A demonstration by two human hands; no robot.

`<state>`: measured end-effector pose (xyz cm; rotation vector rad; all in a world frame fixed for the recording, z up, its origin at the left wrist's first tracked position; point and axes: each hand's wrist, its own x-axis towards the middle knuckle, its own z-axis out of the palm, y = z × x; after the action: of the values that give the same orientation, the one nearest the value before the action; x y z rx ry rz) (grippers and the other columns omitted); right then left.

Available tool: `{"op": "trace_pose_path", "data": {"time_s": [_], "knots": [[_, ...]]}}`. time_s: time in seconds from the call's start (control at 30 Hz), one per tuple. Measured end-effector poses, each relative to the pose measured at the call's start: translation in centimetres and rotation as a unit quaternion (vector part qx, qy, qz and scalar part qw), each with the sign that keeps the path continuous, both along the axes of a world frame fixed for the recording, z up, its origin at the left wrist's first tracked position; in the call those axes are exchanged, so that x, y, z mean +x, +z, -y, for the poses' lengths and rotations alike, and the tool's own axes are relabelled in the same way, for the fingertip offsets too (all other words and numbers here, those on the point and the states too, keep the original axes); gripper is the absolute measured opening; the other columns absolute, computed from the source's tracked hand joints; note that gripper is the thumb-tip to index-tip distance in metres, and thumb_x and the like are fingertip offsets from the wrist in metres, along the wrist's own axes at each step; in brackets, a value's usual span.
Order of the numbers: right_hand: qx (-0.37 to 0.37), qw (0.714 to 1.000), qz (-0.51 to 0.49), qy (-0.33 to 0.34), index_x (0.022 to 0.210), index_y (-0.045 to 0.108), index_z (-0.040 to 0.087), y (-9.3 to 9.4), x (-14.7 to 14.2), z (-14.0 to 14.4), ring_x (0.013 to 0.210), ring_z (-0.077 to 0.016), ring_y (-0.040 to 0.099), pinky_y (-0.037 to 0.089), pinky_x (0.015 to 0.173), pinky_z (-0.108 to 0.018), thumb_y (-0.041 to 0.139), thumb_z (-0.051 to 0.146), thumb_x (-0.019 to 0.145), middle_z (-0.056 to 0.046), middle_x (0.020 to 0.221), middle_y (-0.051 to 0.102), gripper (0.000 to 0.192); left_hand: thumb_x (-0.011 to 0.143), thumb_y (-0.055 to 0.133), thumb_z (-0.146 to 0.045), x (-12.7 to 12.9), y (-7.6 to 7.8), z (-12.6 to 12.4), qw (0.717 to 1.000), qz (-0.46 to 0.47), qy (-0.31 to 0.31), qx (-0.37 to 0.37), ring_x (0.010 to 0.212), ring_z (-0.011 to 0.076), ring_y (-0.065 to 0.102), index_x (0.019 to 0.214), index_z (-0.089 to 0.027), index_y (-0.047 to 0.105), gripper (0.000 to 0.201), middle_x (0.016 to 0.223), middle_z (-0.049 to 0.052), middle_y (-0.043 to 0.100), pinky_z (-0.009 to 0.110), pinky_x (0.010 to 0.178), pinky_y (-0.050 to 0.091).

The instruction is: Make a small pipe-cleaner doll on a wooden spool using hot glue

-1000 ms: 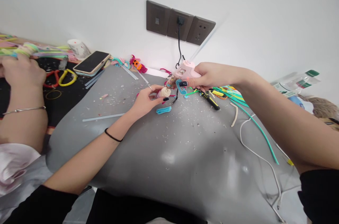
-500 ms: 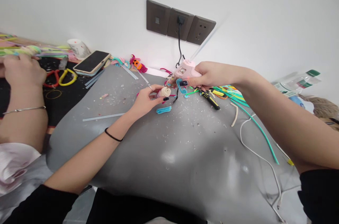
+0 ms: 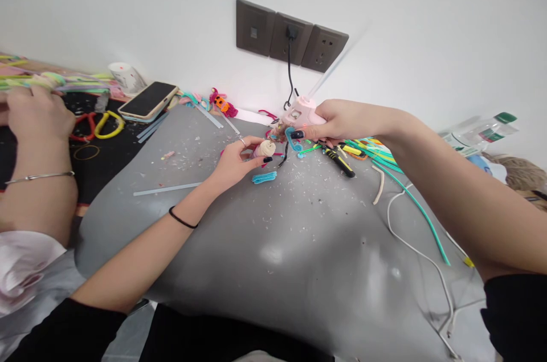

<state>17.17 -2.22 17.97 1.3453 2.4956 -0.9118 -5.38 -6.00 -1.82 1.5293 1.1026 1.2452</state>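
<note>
Right hand grips the pink glue gun; left hand pinches a cream roll above the counter.

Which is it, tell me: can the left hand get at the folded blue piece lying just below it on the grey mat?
Probably yes. The blue piece lies in the open beside the left hand, but its grip is on the cream roll.
</note>
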Motion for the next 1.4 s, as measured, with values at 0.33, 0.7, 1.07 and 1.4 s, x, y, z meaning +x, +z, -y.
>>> {"op": "trace_pose_path", "data": {"time_s": [0.33,0.7,1.07,1.4], "knots": [[-0.007,1.0,-0.003,0.004,0.072,0.054,0.021,0.06,0.01,0.01,0.056,-0.0125,0.044,0.034,0.052,-0.028,0.062,0.051,0.095,0.002,0.062,0.05,0.038,0.073,0.079,-0.042,0.02,-0.01,-0.02,1.0,-0.001,0.004,0.0,0.112,0.0273,0.07,0.112,-0.02,0.074,0.045,0.115,0.009,0.078,0.042,0.095,0.058],[-0.006,1.0,0.007,0.004,0.072,0.056,0.021,-0.14,0.25,-0.24,0.058,-0.013,0.05,0.038,0.053,-0.028,0.062,0.055,0.095,0.0,0.064,0.053,0.042,0.073,0.079,-0.041,-0.01,0.02,-0.02,1.0,0.007,0.001,0.0,0.11,0.0266,0.069,0.111,-0.02,0.074,0.043,0.114,0.009,0.078,0.041,0.096,0.057],[0.001,1.0,0.017,0.017,0.075,0.057,0.021,-0.11,0.08,-0.17,0.06,-0.0137,0.052,0.038,0.053,-0.028,0.061,0.064,0.093,0.0,0.067,0.055,0.046,0.071,0.08,-0.039,-0.02,-0.09,-0.16,1.0,0.021,-0.006,-0.006,0.111,0.0278,0.069,0.109,-0.018,0.073,0.044,0.114,0.01,0.078,0.042,0.095,0.057],[0.002,1.0,0.024,0.015,0.069,0.05,0.022,0.1,0.02,-0.02,0.058,-0.0126,0.045,0.034,0.052,-0.029,0.061,0.064,0.093,0.001,0.063,0.048,0.05,0.071,0.081,-0.042,0.01,-0.17,-0.14,1.0,0.017,-0.007,-0.006,0.112,0.0285,0.069,0.109,-0.019,0.073,0.045,0.115,0.01,0.077,0.044,0.097,0.056]]}}
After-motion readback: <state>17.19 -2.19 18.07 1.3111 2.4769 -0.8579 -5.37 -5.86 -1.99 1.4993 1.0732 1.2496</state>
